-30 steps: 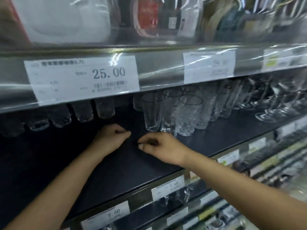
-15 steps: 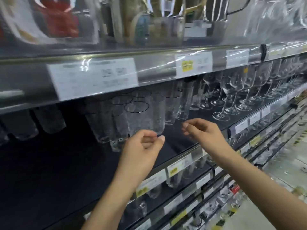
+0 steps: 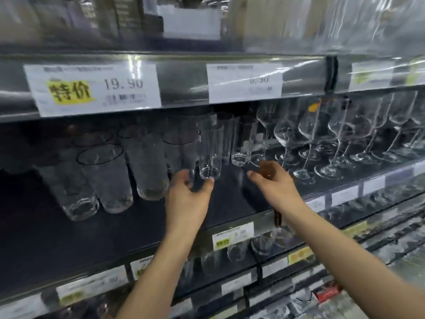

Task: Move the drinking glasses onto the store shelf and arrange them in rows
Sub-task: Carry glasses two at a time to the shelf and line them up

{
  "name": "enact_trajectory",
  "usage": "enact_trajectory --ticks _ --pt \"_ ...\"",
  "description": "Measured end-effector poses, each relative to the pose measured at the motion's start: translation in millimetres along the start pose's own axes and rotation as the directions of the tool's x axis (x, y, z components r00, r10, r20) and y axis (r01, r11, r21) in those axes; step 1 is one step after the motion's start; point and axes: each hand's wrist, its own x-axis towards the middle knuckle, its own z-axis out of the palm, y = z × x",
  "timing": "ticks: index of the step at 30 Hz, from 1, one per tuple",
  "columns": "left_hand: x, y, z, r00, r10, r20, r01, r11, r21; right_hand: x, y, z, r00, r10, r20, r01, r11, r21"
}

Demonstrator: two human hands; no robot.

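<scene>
On the dark store shelf (image 3: 96, 233) stand rows of glasses. Textured tumblers (image 3: 103, 180) fill the left part. Tall narrow clear glasses (image 3: 210, 150) stand in the middle. My left hand (image 3: 188, 201) reaches up under the front narrow glass, thumb and fingers spread on either side of its base, thumb tip at the base; it does not grip the glass. To the right, my right hand (image 3: 273, 183) hovers with loosely curled fingers and holds nothing, just below another narrow glass (image 3: 241, 143).
Stemmed wine glasses (image 3: 322, 139) crowd the shelf to the right of my right hand. The upper shelf's rail with price labels (image 3: 92, 88) hangs low overhead. More glasses stand on the lower shelves (image 3: 232, 252). Bare shelf surface lies in front of the tumblers.
The view has slid right along the shelf. Both hands have moved from the tumblers to the tall narrow glasses, and my left hand has opened under one.
</scene>
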Motion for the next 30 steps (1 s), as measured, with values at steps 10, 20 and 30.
enact_trajectory --ticks 10,20,30 --pt "12.8 -9.8 21.5 0.986 0.012 -0.163 0.011 0.991 0.136 37.7 -2.2 29.4 0.999 0.006 0.050 -0.010 0.997 0.078" --pt "35.5 -6.6 29.2 0.984 0.035 -0.173 -0.010 0.990 0.144 72.0 1.9 48.7 1.000 0.021 -0.021 -0.018 0.991 0.132" --pt "33.1 -10.3 27.0 0.983 0.034 -0.182 -0.006 0.988 0.157 85.8 1.4 51.3 0.998 0.044 -0.039 -0.038 0.989 0.145"
